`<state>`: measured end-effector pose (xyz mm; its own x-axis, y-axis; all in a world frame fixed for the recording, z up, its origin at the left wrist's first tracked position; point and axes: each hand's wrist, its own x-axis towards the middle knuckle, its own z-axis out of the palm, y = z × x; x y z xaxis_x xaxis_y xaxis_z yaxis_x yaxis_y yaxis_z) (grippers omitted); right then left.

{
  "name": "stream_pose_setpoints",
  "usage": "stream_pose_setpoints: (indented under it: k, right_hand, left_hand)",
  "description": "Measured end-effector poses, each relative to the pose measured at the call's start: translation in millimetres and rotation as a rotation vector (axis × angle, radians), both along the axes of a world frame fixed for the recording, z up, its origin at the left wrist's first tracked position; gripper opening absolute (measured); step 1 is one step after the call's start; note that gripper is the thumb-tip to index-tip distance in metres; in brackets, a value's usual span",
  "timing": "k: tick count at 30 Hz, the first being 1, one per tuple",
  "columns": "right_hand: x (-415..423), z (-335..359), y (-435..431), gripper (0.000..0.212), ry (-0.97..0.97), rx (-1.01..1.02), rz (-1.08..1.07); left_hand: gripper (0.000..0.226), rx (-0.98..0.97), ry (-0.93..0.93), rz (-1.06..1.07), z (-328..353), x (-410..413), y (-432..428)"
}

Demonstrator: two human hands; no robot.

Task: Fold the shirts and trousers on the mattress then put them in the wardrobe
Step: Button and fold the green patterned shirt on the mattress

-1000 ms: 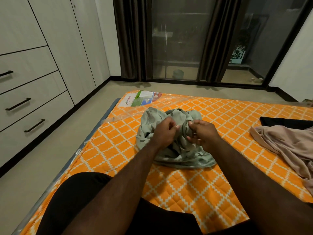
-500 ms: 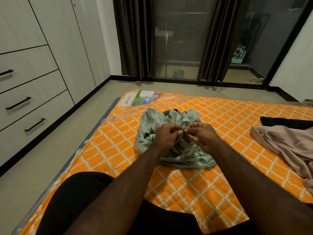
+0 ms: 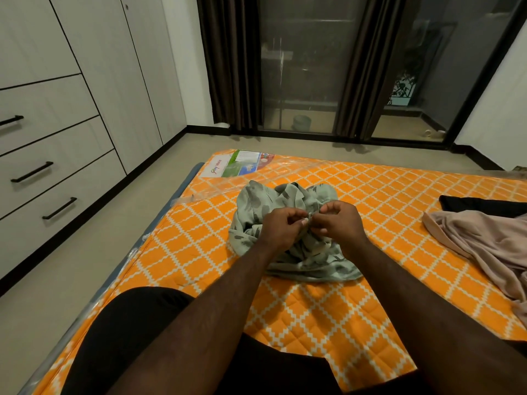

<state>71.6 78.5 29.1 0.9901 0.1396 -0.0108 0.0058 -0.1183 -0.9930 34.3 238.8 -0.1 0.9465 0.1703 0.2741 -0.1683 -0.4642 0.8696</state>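
Grey-green shirt [image 3: 309,262], dark blotchy print, lies bunched in a heap on the orange quilted mattress [image 3: 356,315], near its left edge and right in front of the person's knees. It isn't spread flat and isn't folded.

Both hands are on it. The left hand [image 3: 281,228] and right hand [image 3: 340,223] meet at one spot on the raised upper part of the heap, fingers curled, each pinching a small bit of cloth. Could be a button or the placket edge, I can't tell, it's too small.

Handling, my read: thin, light, floppy fabric with no stiffness, so it will sag and slide wherever it isn't held. I'd take it by the seams, at the collar or shoulders, a hand on each side, shake it out and lay it flat before any fold. The clear plastic wrap on the mattress looks slick, so the cloth may creep.

To the right, well apart, are a loose pink garment [image 3: 482,246] and a black garment [image 3: 484,202] just behind it, both unfolded. The wardrobe [image 3: 94,89] stands left across the floor, drawers closed. Early in the task, I judge.
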Motion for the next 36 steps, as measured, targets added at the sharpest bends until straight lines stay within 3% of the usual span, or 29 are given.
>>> stream_pose_setpoints:
  k: [17, 24, 28, 31, 36]
  right_hand:
    - [2.5, -6.9, -2.7, 0.019, -0.049, -0.009, 0.143]
    - [4.8, -9.7, -7.9, 0.026, -0.063, -0.041, 0.230]
    - [0.9, -10.1, -7.0, 0.036, -0.108, -0.132, 0.243]
    - [0.7, -12.2, -6.5, 0.038, -0.160, -0.212, 0.227]
    - [-0.7, -14.0, -3.6, 0.039, -0.124, -0.158, 0.166]
  left_hand:
    - [0.023, -0.037, 0.024, 0.052, 0.3, -0.8, 2.0]
    - [0.065, -0.117, 0.064, -0.119, -2.3, -2.5, 8.3]
    - [0.080, 0.057, 0.011, -0.177, -2.8, -4.9, 11.3]
    - [0.067, 0.193, -0.040, -0.186, -0.9, -7.1, 11.0]
    - [0.018, 0.392, -0.205, 0.014, 0.4, -3.0, 10.4]
